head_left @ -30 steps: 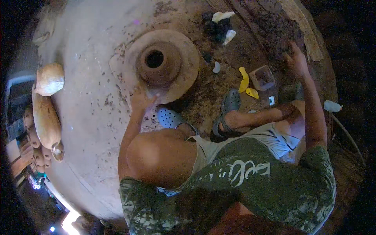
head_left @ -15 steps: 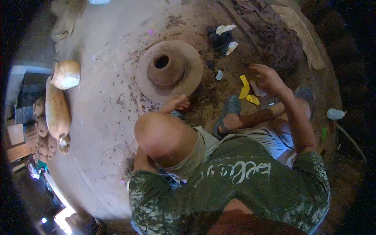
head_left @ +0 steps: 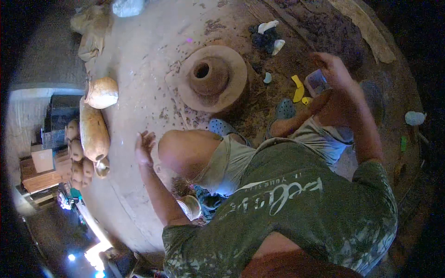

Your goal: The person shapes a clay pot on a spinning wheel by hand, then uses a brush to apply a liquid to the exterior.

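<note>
A brown clay pot with a round dark mouth stands on a broad round disc coated in clay. My left hand is raised out beside my left knee, fingers apart, holding nothing. On the other side, my right hand hovers with loosely bent fingers above a small clear plastic box; its fingertips are slightly blurred, and no grip on the box shows. Beside the box lie yellow shaping pieces, partly behind my leg. A pale blue crescent-shaped piece rests closer to the disc.
Dark cloth or plastic with white scraps lies beyond the disc. Large clay jars and stacked small pots stand at the left. A white bucket with blue cloth is by my left thigh. A translucent bag lies far right.
My left hand has swung from beside the disc out to the left of my knee. My right hand has shifted slightly up and right. The whole view has turned a little.
</note>
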